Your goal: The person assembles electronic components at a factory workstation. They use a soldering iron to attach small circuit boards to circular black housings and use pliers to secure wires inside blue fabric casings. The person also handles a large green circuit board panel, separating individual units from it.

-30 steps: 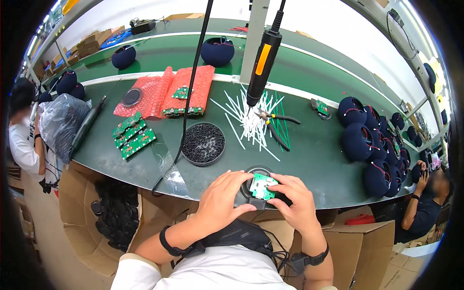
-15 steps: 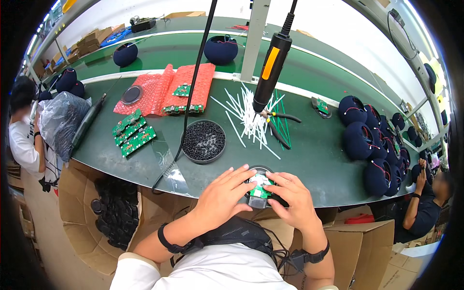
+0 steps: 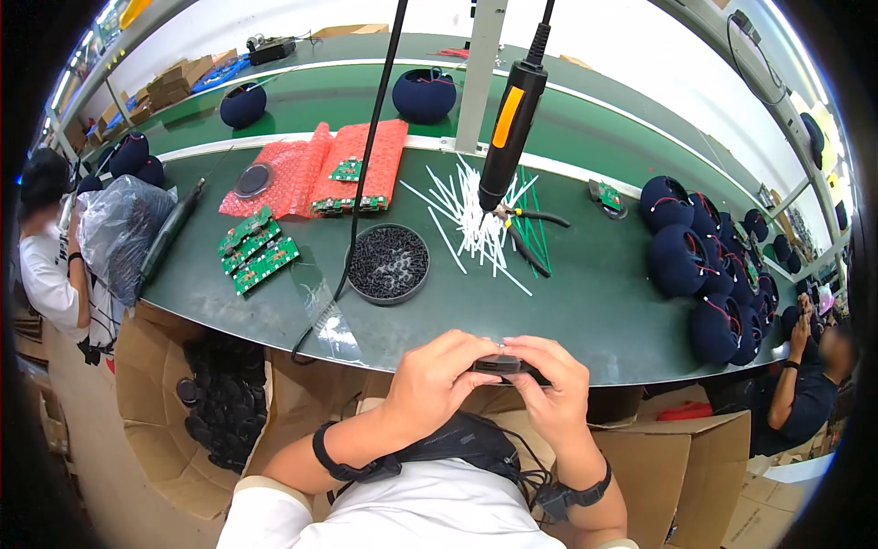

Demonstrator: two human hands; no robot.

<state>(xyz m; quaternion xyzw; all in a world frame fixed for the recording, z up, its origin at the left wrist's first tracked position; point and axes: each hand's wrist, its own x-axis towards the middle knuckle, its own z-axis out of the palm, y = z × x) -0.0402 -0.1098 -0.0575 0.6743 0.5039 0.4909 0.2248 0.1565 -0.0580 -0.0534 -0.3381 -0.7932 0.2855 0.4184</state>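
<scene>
Close to my body, at the table's near edge, a black round plastic housing (image 3: 497,364) is tipped up so that its rim faces me. My left hand (image 3: 430,377) grips it from the left, thumb below and fingers over the top. My right hand (image 3: 556,377) closes on its right side in the same way. The green circuit board seen in it earlier is hidden now. Beyond the hands stands a round dish (image 3: 388,301) of small black screws. A black electric screwdriver (image 3: 514,123) with an orange strip hangs above the table.
White cable ties (image 3: 477,215) and cutting pliers (image 3: 529,240) lie mid-table. Green circuit boards (image 3: 261,256) and pink bubble wrap (image 3: 283,169) are to the left. Dark blue round fabric shells (image 3: 679,261) crowd the right. Cardboard boxes (image 3: 165,393) stand below; people (image 3: 55,265) work on both sides.
Both hands have tilted the black housing from lying face up to edge-on, so its circuit board no longer shows. My fingers have wrapped round it more closely.
</scene>
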